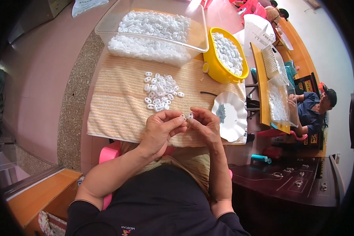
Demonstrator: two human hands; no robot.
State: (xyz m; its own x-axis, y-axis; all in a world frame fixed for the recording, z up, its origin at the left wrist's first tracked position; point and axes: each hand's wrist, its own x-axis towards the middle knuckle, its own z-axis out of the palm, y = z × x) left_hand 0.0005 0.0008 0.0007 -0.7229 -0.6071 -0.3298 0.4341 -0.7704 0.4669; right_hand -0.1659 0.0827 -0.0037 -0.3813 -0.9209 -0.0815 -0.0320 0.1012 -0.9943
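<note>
My left hand (161,128) and my right hand (203,125) meet over the near edge of a striped beige towel (118,106). Both pinch small white plastic pieces (187,116) between the fingertips, held close together. Just beyond the hands lies a loose pile of several small white plastic pieces (160,92) on the towel. To the right of my right hand sits a white scalloped plate (235,118) holding a small heap of tiny grey parts (221,113).
A clear plastic tub (118,29) full of white pieces stands at the back, a yellow bowl (212,65) of the same beside it. A black thin stick (208,93) lies on the towel. Another person (313,110) sits at right by a clear bin (281,100). A dark wooden table (287,185) stands at lower right.
</note>
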